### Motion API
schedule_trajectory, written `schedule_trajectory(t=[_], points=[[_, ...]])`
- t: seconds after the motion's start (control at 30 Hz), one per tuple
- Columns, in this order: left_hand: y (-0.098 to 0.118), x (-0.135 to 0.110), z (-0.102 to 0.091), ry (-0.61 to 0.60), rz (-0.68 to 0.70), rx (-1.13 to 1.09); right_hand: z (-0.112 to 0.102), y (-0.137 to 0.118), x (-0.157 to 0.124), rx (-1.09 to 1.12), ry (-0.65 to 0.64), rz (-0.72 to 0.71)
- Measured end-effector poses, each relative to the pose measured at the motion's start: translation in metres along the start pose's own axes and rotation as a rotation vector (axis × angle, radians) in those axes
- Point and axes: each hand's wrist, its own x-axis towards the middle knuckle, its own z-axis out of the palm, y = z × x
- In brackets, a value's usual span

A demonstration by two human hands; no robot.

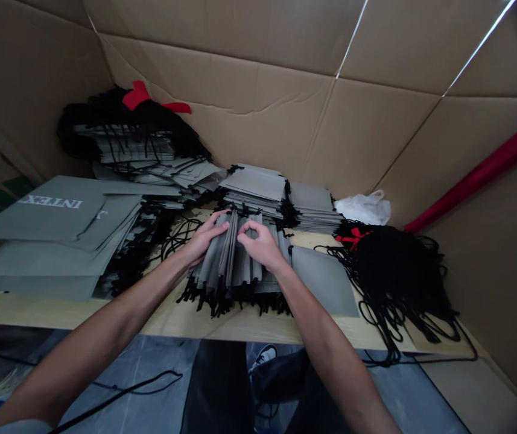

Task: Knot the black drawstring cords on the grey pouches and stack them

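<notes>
A row of flat grey drawstring bags (231, 253) stands on edge in front of me, fanned out, with black cord ends along the lower edge. My left hand (206, 238) grips the row from its left side, the thumb lying across the top. On the right side, my right hand (262, 242) has thumb and forefinger curled together at the upper edges of the bags. Its other fingers are partly hidden. Just right of the right wrist lies a single flat grey piece (324, 277).
Large grey bags printed INTEX (54, 205) lie at left. Behind are grey stacks (258, 181) and a black cord heap with grey pieces (126, 129). A white plastic bag (364, 208) and black cords (396, 271) sit right. Cardboard walls (240, 78) enclose the wooden table (168, 322).
</notes>
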Motion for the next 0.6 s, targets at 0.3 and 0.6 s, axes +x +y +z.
schedule_trajectory(t=[0.3, 0.6], points=[[-0.001, -0.001, -0.003, -0.066, -0.043, -0.033, 0.001, -0.003, -0.001, 0.065, -0.050, -0.051], [-0.001, -0.001, -0.004, -0.082, -0.044, -0.052, 0.005, 0.010, 0.000, 0.080, -0.001, 0.004]])
